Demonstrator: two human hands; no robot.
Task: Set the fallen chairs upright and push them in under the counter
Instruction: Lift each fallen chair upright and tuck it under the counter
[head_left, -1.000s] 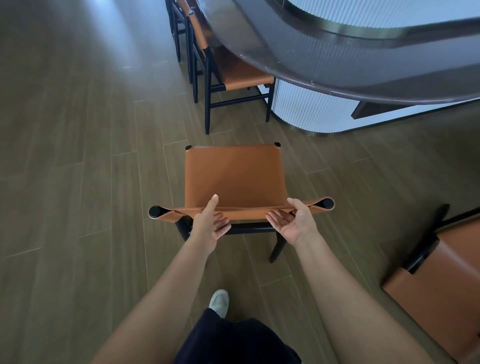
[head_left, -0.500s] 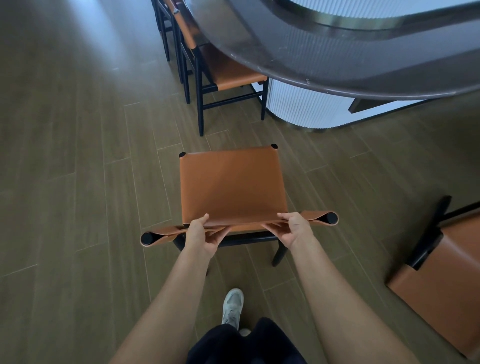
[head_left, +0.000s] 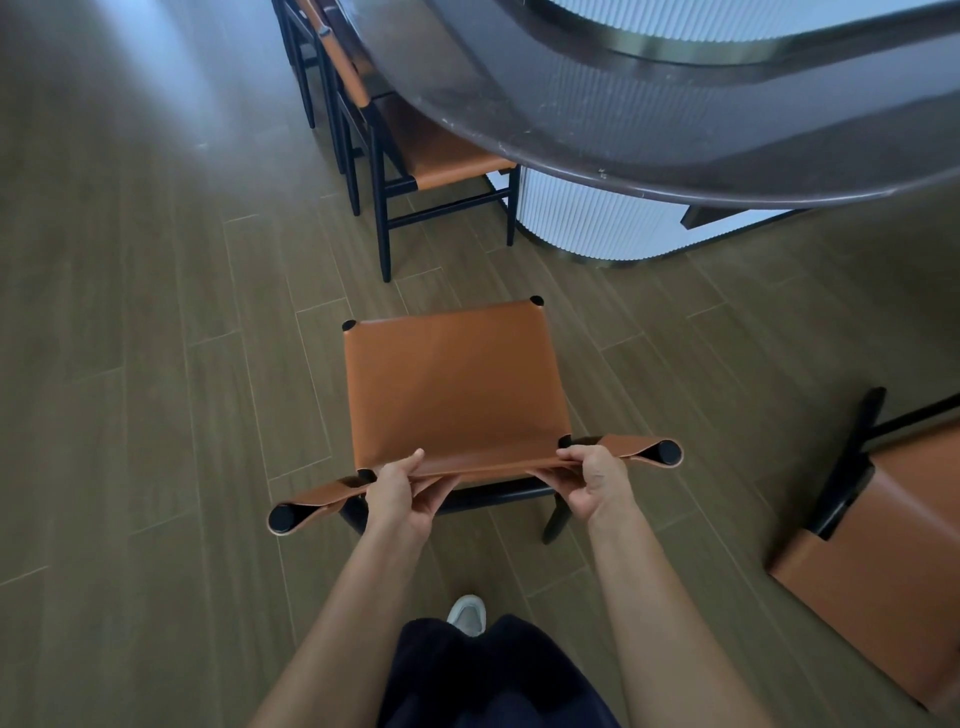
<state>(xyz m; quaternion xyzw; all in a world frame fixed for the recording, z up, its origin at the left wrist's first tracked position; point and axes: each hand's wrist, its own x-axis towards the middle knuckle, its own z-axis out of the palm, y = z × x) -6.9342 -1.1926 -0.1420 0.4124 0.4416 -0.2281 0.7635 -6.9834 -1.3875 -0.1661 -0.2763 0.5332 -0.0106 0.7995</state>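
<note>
Left hand (head_left: 400, 493): fingers and thumb curled over the tan leather backrest (head_left: 488, 464), left of its middle.
Right hand (head_left: 597, 483): grips the same backrest right of its middle; the two hands are well apart.
Counter (head_left: 623, 119): dark curved top on a white fluted base (head_left: 587, 218).
Held chair (head_left: 452, 384): upright on the wood-plank floor (head_left: 130, 364), tan seat, black frame, front edge toward the Counter; stands clear of the Counter's edge, not under it.
Tucked chairs (head_left: 447, 150): same pattern, upright, seats partly under the Counter's left edge.
Fallen chair (head_left: 893, 561): tan and black, tipped over on the floor to the right, well apart from the Held chair, partly out of view.
Shoe (head_left: 467, 616): pale, on the floor behind the Held chair, between the forearms.
</note>
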